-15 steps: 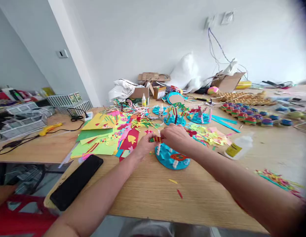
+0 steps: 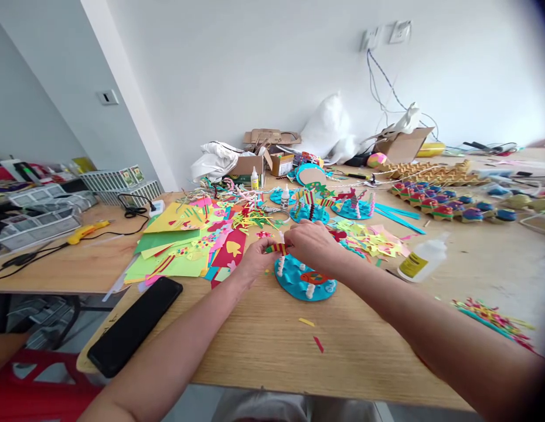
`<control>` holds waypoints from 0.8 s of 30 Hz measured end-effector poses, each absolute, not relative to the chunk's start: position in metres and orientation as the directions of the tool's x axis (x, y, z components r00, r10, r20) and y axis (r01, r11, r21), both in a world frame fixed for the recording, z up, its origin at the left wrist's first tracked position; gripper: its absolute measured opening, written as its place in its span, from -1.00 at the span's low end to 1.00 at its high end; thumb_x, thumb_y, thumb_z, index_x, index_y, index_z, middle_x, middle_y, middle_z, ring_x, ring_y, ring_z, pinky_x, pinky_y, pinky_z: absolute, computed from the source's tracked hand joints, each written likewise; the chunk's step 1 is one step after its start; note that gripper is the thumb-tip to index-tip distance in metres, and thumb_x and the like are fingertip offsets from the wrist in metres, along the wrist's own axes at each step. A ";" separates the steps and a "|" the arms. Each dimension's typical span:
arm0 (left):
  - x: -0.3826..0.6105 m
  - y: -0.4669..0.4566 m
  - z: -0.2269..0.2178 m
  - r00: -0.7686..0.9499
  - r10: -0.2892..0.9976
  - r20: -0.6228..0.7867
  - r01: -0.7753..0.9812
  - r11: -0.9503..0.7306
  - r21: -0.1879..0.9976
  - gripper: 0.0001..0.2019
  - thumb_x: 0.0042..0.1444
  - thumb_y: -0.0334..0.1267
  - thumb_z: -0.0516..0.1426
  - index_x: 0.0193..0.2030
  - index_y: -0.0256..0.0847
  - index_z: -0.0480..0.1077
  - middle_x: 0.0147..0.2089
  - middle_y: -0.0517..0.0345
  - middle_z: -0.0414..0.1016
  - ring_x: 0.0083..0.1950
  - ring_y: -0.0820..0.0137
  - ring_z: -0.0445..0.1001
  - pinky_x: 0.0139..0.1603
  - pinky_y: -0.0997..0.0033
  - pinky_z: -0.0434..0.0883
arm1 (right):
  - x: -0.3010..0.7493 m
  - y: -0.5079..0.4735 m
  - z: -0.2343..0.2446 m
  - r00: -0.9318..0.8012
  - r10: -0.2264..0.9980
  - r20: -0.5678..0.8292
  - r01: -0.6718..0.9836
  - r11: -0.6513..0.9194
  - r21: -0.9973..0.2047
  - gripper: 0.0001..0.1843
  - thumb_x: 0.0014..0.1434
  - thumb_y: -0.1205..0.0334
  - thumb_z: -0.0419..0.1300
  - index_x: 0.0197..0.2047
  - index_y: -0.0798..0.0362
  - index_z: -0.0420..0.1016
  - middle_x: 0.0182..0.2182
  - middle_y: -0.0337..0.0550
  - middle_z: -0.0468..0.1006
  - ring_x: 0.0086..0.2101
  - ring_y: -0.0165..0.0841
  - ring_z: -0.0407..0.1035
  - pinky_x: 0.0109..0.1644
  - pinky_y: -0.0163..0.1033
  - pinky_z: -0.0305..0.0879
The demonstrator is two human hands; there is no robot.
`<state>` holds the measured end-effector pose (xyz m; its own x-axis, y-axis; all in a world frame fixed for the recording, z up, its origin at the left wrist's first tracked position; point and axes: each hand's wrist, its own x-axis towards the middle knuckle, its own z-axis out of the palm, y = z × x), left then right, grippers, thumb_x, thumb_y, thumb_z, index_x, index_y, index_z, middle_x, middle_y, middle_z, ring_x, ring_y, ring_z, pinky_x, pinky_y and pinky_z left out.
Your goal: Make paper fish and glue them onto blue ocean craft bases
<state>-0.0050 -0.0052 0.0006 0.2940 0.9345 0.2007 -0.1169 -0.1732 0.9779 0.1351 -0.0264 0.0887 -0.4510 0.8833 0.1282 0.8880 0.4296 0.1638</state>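
My left hand and my right hand meet above a blue round paper craft on the wooden table. Both pinch a small striped red, yellow and green paper strip held between them. The blue craft carries white upright posts and a small orange fish shape. Two similar blue crafts stand further back.
A black phone lies near the table's front left edge. Coloured paper sheets are piled to the left. A glue bottle lies on its side to the right. Boxes, bags and rows of coloured craft pieces fill the back.
The view has shifted slightly. Both hands stay closed on the striped strip over the blue craft, hardly moved.
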 end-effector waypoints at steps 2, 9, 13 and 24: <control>-0.004 -0.007 0.001 0.285 0.938 0.194 -0.112 -0.169 0.979 -0.76 -0.20 -0.21 0.25 -0.38 -0.27 0.40 -0.40 0.22 0.40 -0.31 0.45 0.33 -0.24 0.47 0.23 | 0.134 -0.027 0.089 -0.452 0.883 0.125 0.887 0.430 0.165 -0.81 0.03 0.32 0.04 -0.40 0.07 0.49 -0.40 -0.07 0.53 -0.24 -0.21 0.30 -0.41 -0.26 -0.03; -0.003 -0.007 0.002 0.267 0.941 0.207 -0.087 -0.191 0.978 -0.79 -0.19 -0.23 0.23 -0.37 -0.27 0.41 -0.40 0.21 0.42 -0.34 0.47 0.33 -0.27 0.49 0.23 | 0.133 -0.027 0.090 -0.458 0.882 0.110 0.883 0.436 0.176 -0.82 0.05 0.31 0.05 -0.40 0.07 0.48 -0.38 -0.07 0.53 -0.22 -0.21 0.29 -0.37 -0.25 -0.01; -0.003 -0.005 0.000 0.267 0.936 0.228 -0.067 -0.218 0.974 -0.81 -0.18 -0.26 0.22 -0.38 -0.27 0.42 -0.41 0.22 0.41 -0.33 0.46 0.33 -0.26 0.49 0.24 | 0.135 -0.025 0.088 -0.473 0.875 0.105 0.874 0.451 0.183 -0.82 0.06 0.30 0.04 -0.39 0.06 0.48 -0.38 -0.08 0.52 -0.23 -0.22 0.29 -0.35 -0.24 0.00; -0.004 -0.001 -0.005 0.278 0.918 0.282 -0.053 -0.279 0.959 -0.81 -0.19 -0.32 0.22 -0.35 -0.22 0.37 -0.34 0.21 0.39 -0.25 0.44 0.35 -0.22 0.48 0.26 | 0.137 -0.024 0.088 -0.501 0.862 0.080 0.854 0.478 0.205 -0.82 0.06 0.31 0.04 -0.38 0.05 0.48 -0.36 -0.07 0.52 -0.22 -0.22 0.28 -0.31 -0.23 0.02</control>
<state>-0.0040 -0.0008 -0.0054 0.2776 0.9183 0.2823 -0.0534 -0.2786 0.9589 0.1374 -0.0243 0.0877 -0.5010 0.8617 0.0802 0.8543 0.4776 0.2049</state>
